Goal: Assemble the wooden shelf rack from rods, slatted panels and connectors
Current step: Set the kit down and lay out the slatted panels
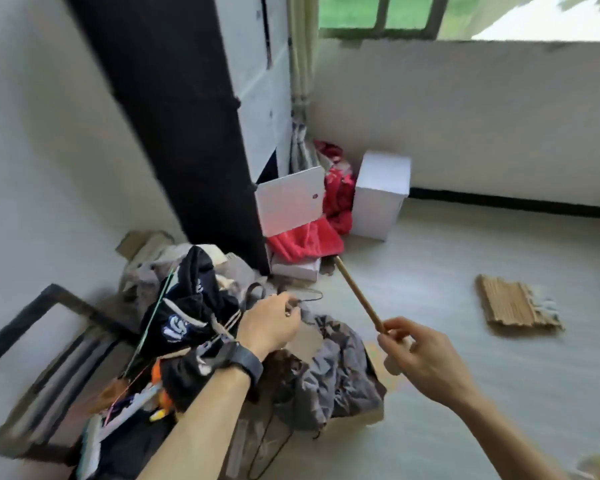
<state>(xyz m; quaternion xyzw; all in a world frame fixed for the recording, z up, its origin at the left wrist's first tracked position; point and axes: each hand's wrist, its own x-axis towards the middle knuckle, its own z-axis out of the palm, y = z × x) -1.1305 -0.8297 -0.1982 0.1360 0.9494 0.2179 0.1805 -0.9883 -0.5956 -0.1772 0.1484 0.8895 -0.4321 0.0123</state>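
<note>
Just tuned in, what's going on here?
The right hand grips a rod by its near end. The left hand pinches a small piece, too blurred to name, over the clothes pile. A slatted panel lies apart on the floor. Nothing looks joined yet.

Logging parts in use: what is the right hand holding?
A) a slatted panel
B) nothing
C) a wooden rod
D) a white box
C: the right hand grips the near end of the wooden rod, while the slatted panel lies apart on the floor.
</note>
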